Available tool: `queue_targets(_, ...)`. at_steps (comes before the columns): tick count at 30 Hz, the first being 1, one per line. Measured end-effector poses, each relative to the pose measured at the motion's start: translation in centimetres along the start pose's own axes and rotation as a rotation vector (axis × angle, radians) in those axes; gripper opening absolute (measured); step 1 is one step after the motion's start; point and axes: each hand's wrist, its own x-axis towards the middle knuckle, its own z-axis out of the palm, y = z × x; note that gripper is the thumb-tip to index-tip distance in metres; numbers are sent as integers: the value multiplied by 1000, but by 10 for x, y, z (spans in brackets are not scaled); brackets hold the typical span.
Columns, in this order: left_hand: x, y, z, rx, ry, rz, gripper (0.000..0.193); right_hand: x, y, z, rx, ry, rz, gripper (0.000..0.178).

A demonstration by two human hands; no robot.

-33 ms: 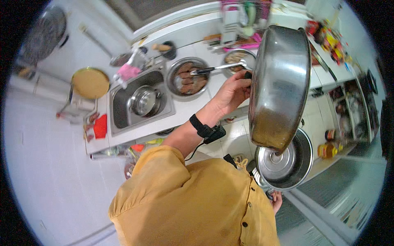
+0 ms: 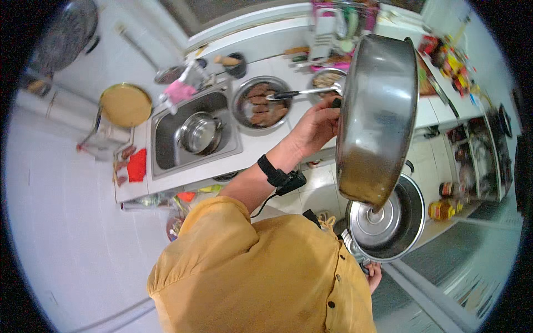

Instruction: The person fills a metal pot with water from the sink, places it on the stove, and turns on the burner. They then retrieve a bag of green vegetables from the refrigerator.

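My left hand (image 2: 315,126) grips a dark knob or handle on a deep, shiny steel lid or pan (image 2: 380,116); I cannot tell which. It is tipped up on its side, and its lower edge overlaps a steel pot (image 2: 411,227) in the view. That pot looks empty inside, with concentric rings on its bottom. Below it, my right hand (image 2: 374,273) curls at the pot's near dark handle, partly hidden by my yellow shirt. A strap with a small black device circles my left wrist.
On the white counter stand a sink (image 2: 161,150) holding a steel pot (image 2: 198,133), a bowl of brown meat pieces (image 2: 260,111) with tongs (image 2: 305,91) across it, and a smaller bowl (image 2: 328,79). An open drawer (image 2: 477,150) and bottles (image 2: 441,210) are at right.
The counter and sink sit slightly farther right in the view. Both hands keep their holds, and the steel pieces have barely moved.
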Motion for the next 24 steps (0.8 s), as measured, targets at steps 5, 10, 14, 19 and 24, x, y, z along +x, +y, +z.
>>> queue_targets(5, -71, 77, -82, -40, -96, 121, 35, -42, 32, 53, 160, -262, 3, 30)
queue_targets(10, -182, 160, -162, -143, 53, 267, 32, -88, 82, 124, 69, -315, -32, 21)
queue_targets(14, -265, 216, -212, -199, 220, 402, 29, -100, 121, 180, 155, -481, 166, 21)
queue_targets(19, -380, 258, -253, -216, 498, 628, 26, -110, 164, 255, -20, -605, 341, 21)
queue_targets(24, -478, 282, -281, 134, 792, 942, 22, -106, 206, 313, -194, -648, 458, 22)
